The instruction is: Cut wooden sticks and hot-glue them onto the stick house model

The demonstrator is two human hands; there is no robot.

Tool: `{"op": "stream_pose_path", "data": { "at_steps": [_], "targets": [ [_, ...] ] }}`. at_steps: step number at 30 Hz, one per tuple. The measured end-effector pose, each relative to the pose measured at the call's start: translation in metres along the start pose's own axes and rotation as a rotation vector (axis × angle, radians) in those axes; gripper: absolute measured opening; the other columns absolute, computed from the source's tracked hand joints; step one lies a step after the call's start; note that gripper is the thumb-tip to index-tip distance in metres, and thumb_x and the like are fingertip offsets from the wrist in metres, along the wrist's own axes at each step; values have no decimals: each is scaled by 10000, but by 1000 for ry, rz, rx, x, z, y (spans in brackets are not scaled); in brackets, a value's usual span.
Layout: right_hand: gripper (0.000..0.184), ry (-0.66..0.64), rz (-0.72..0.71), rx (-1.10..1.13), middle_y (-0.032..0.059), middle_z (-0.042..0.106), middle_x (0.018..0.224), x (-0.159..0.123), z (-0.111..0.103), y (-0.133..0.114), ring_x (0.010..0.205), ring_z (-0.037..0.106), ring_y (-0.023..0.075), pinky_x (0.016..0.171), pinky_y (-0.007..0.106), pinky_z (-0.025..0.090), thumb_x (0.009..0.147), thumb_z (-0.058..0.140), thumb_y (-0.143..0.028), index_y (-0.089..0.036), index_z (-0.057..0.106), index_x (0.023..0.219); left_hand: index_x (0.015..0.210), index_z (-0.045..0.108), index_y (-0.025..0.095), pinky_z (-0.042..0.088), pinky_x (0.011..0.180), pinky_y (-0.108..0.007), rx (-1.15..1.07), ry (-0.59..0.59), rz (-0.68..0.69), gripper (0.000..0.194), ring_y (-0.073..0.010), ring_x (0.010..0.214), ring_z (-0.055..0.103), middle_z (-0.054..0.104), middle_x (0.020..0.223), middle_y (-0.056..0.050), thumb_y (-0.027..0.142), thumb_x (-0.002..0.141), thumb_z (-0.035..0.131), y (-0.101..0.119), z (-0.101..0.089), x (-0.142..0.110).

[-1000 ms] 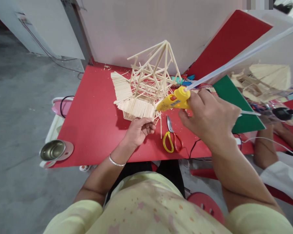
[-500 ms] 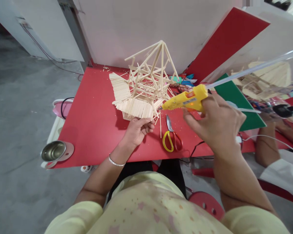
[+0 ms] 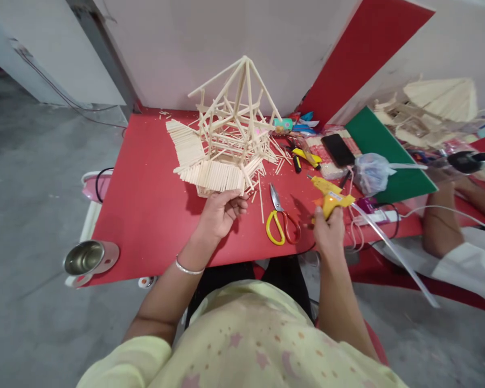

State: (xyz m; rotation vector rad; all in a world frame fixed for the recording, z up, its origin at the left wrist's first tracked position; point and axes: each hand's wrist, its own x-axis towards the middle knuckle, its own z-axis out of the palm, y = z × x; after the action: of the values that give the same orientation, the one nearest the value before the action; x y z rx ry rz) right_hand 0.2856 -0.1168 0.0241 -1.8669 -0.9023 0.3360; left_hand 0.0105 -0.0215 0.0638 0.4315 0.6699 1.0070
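Observation:
A pavilion-like model (image 3: 220,177) of thin wooden sticks stands on the red table, with an open frame rising to a peak and slatted panels around its lower part. My left hand (image 3: 222,214) is at the model's front edge, thumb and curled fingers closed on the end of the slatted panel; the exact pinch is partly hidden. In my right hand (image 3: 330,233) is a yellow glue gun (image 3: 330,200), gripped by its handle, with a long clear glue stick (image 3: 396,256) trailing out of its back. Scissors (image 3: 280,215) with yellow and red handles lie between my hands.
Loose sticks (image 3: 261,199) lie right of the model. Behind the glue gun are a phone (image 3: 338,150), a plastic bag (image 3: 372,173) and a green board (image 3: 392,156). A metal cup (image 3: 91,258) stands at the left front corner. Another person's arm (image 3: 438,231) rests at right.
My right hand has carried the glue gun away from the model, right and down toward the table, turning it. My left hand has stayed at the panel edge. The view has shifted slightly.

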Motion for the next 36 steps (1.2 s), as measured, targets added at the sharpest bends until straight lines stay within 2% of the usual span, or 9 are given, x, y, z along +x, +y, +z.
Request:
{"op": "stream_pose_path", "data": {
  "at_steps": [4, 9, 11, 14, 16, 19, 25, 31, 36],
  "targets": [
    [468, -33, 303, 352, -15, 609, 860, 23, 21, 32, 752, 650, 155, 639, 320, 620, 683, 769, -557, -242, 526, 929, 767, 664, 117, 532, 519, -229, -18, 12, -15, 130, -121, 553, 648, 725, 707, -58, 210, 711, 737, 2, 3, -2],
    [420, -88, 343, 259, 20, 667, 805, 41, 17, 36, 774, 676, 191, 687, 335, 594, 656, 788, -526, -210, 633, 885, 808, 660, 116, 488, 475, -223, 21, 7, -108, 181, -125, 539, 635, 696, 693, -43, 264, 725, 724, 6, 6, -2],
    [403, -94, 265, 37, 78, 705, 836, 42, 6, 30, 868, 690, 262, 723, 379, 572, 690, 789, -526, -194, 706, 903, 827, 677, 105, 465, 459, -215, 39, -1, -149, 214, -123, 538, 629, 682, 680, -37, 282, 723, 733, 8, 7, -1],
    [471, -73, -6, -599, 194, 746, 1000, 41, -8, 17, 1026, 686, 372, 811, 483, 532, 848, 652, -568, -168, 768, 1067, 835, 696, 100, 456, 461, -212, 43, -19, -164, 235, -121, 549, 629, 673, 683, -35, 304, 728, 747, 9, 8, 2],
    [521, -100, -124, -791, 222, 747, 1097, 40, -11, 6, 1052, 692, 384, 830, 499, 520, 931, 544, -567, -165, 752, 1189, 817, 694, 105, 453, 459, -212, 44, -17, -161, 227, -122, 550, 628, 667, 674, -35, 307, 730, 752, 10, 8, 3],
    [509, -168, -242, -741, 187, 758, 1138, 39, -6, -10, 1043, 707, 340, 847, 455, 529, 964, 510, -554, -182, 745, 1221, 784, 681, 111, 454, 452, -213, 48, 2, -168, 222, -127, 549, 626, 663, 667, -36, 302, 716, 771, 11, 7, 3],
    [375, -289, -511, -366, 105, 776, 1145, 25, 26, -46, 1069, 713, 264, 962, 424, 541, 977, 562, -478, -213, 766, 1147, 801, 695, 101, 453, 445, -191, 63, 15, -154, 242, -106, 539, 612, 665, 665, -25, 278, 699, 824, 10, 6, 2],
    [245, -432, -596, -148, 63, 795, 1040, 0, 50, -78, 982, 730, 230, 926, 412, 569, 985, 582, -366, -250, 776, 1082, 776, 696, 96, 466, 460, -183, 76, 45, -164, 227, -95, 551, 610, 667, 670, -24, 251, 693, 840, 12, 9, 1],
    [219, -480, -636, -143, 51, 799, 1039, -6, 54, -81, 990, 732, 237, 921, 421, 574, 987, 586, -345, -268, 771, 1074, 785, 700, 95, 469, 466, -183, 72, 11, -156, 235, -98, 548, 616, 670, 666, -25, 256, 693, 845, 12, 8, 3]
  ]
}}
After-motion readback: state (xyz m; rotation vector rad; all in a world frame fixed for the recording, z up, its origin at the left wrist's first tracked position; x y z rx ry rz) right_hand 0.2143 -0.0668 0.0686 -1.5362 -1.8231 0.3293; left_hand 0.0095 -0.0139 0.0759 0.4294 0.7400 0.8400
